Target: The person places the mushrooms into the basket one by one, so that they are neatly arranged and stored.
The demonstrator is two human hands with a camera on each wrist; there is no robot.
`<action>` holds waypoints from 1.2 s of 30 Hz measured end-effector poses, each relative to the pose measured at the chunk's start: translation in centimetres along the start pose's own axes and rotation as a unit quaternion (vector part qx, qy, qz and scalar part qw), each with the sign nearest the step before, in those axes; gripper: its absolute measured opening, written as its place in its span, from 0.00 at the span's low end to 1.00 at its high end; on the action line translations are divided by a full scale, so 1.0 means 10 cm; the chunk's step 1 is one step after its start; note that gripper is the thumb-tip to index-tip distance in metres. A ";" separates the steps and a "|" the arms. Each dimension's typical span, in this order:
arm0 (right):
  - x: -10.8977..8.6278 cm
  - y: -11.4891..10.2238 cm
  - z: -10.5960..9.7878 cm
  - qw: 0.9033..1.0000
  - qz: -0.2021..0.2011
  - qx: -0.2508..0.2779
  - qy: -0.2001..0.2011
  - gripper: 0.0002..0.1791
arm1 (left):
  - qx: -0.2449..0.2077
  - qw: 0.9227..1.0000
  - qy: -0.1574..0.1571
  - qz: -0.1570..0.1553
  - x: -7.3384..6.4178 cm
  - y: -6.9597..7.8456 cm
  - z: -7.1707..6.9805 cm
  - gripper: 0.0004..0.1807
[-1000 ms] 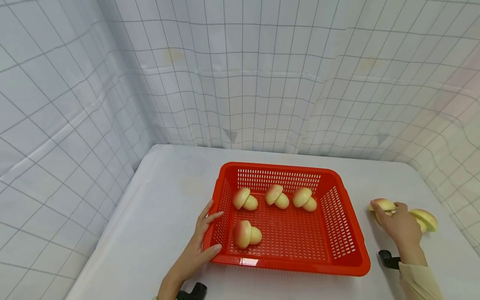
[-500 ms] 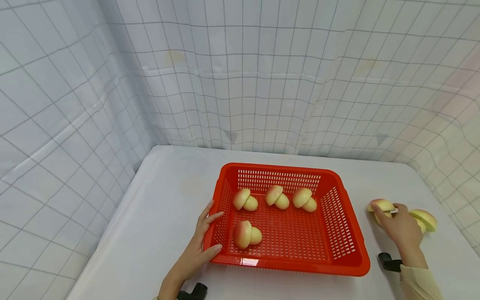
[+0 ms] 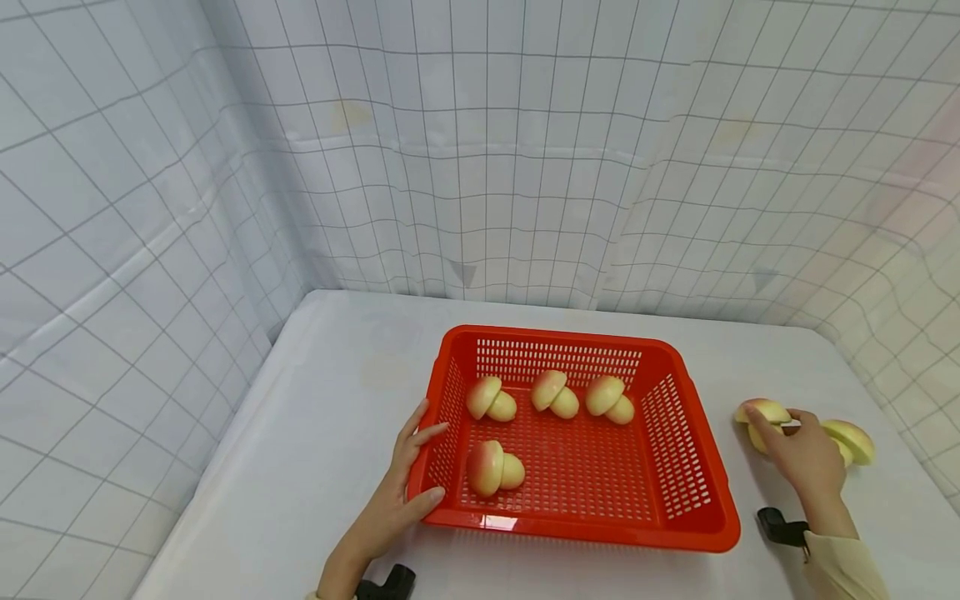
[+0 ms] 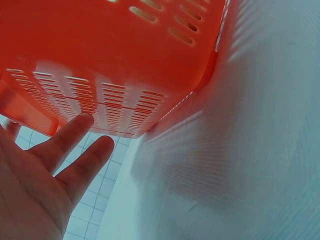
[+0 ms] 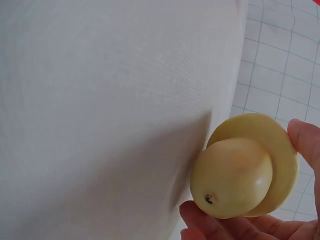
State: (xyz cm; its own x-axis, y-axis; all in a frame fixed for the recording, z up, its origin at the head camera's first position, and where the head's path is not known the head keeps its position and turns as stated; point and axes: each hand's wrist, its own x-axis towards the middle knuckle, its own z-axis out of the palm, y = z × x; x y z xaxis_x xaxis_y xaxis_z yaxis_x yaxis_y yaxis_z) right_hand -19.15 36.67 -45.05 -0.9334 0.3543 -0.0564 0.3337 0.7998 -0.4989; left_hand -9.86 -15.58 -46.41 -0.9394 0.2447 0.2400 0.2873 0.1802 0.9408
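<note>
Near the right edge of the white cloth-covered counter (image 3: 300, 433), the right hand (image 3: 806, 457) pinched a smooth, pale-yellow, mushroom-shaped piece (image 5: 235, 172) with a red-blushed cap, its fingertips set on opposite sides. Whether that piece had left the cloth could not be told. Farther toward the counter's left edge, the left hand (image 3: 392, 492) rested on the left side of a shallow, red, rectangular plastic basket (image 3: 585, 538) with slotted walls, its fingers spread and its thumb over the rim at the near left corner.

The step in hand looked like the grasp of one loose piece while the basket was steadied. The next move, by my judgement, called for a lift high enough to clear the basket's right wall, a carry toward the counter's middle, and a gentle lowering beside the others.

By count, six such pieces showed. Four lay in the basket: a far left piece (image 3: 491, 399), a far middle piece (image 3: 555, 395) and a far right piece (image 3: 609, 400) in a row near the far wall, and a near left piece (image 3: 495, 469) toward the near left corner. Two were outside: the pinched one, and an outer piece (image 3: 851, 439) closer to the counter's right edge, partly hidden by the right hand. One basket stood there, and two black wrist mounts (image 3: 782, 527) showed, one at each wrist.
</note>
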 end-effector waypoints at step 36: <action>-0.36 -0.56 -0.28 0.971 -0.019 0.160 0.174 0.36 | 0.001 1.000 0.004 -0.011 -0.01 0.00 0.01 0.37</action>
State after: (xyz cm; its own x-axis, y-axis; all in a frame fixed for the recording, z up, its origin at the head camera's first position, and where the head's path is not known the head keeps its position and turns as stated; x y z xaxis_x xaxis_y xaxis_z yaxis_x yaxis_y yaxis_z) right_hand -17.27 32.30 -39.64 -0.8244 0.5149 0.2352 0.1899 0.6430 -0.7419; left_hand -9.75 -15.53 -46.40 -0.9472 0.2326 0.2208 0.2663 0.1870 0.9456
